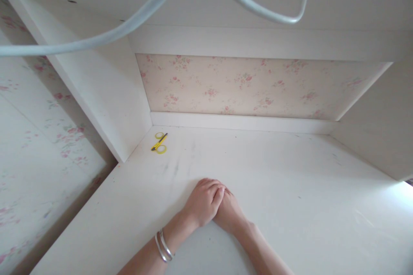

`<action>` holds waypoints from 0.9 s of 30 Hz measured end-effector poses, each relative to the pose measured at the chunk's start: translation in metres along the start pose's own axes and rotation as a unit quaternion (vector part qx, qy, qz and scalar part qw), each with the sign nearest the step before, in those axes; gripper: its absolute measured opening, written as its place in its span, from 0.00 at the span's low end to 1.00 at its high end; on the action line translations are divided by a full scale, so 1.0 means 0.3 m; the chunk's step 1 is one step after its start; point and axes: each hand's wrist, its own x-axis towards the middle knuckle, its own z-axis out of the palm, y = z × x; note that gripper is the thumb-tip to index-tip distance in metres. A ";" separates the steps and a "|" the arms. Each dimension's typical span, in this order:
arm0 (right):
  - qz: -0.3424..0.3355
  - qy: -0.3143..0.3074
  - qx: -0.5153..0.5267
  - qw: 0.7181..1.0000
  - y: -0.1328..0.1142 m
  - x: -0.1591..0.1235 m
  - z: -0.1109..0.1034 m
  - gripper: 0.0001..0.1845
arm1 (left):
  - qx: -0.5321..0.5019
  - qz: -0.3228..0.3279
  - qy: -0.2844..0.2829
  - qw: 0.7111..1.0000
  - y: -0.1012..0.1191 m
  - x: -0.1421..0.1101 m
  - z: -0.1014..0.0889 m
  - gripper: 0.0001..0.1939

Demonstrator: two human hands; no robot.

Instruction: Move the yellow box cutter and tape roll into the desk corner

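Note:
My left hand (203,201) lies over my right hand (230,214) on the white desk (277,223), its fingers closed around it. The fingers of the right hand are mostly hidden underneath. Two silver bangles (164,245) circle my left wrist. Farther back on the left, apart from both hands, is a yellow utility knife (160,141) with dark ends. Beside it are two thin yellow rings that look like narrow tape rolls, one behind the knife (156,136) and one in front (165,151).
A white curved tube (145,10) crosses the upper view, in front of a white shelf (258,43). Side panels (97,81) stand left and right of the desk. Floral wallpaper (226,86) covers the back wall. Grey smudges mark the desktop.

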 end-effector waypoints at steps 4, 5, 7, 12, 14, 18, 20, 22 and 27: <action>-0.005 -0.006 -0.006 1.000 0.000 0.001 0.001 0.21 | 0.003 0.000 0.002 1.000 0.000 0.000 0.000 0.19; -0.006 -0.007 -0.006 1.000 0.000 0.002 0.001 0.21 | 0.002 0.000 0.001 1.000 0.000 0.000 0.000 0.19; -0.003 -0.006 -0.006 1.000 0.000 0.002 0.000 0.21 | -0.001 0.001 -0.001 1.000 -0.001 0.000 0.000 0.19; 0.007 -0.001 0.002 1.000 -0.003 0.001 -0.007 0.20 | -0.003 0.001 -0.005 1.000 -0.002 0.001 0.000 0.19; 0.003 -0.003 0.004 1.000 -0.002 0.001 -0.007 0.21 | -0.001 -0.001 -0.006 1.000 -0.002 0.001 0.000 0.19; 0.001 -0.005 0.000 1.000 0.003 0.001 0.001 0.21 | -0.002 -0.004 -0.003 1.000 -0.002 0.001 0.000 0.19; -0.001 -0.003 -0.004 1.000 0.004 0.002 0.004 0.21 | 0.000 -0.003 -0.002 1.000 -0.003 0.001 0.000 0.19; -0.003 -0.002 -0.006 1.000 0.003 0.003 0.004 0.21 | 0.004 -0.001 -0.001 1.000 -0.002 0.001 0.001 0.19; 0.000 0.008 0.001 1.000 -0.004 0.004 -0.006 0.21 | 0.005 0.002 -0.002 1.000 -0.002 0.002 0.001 0.20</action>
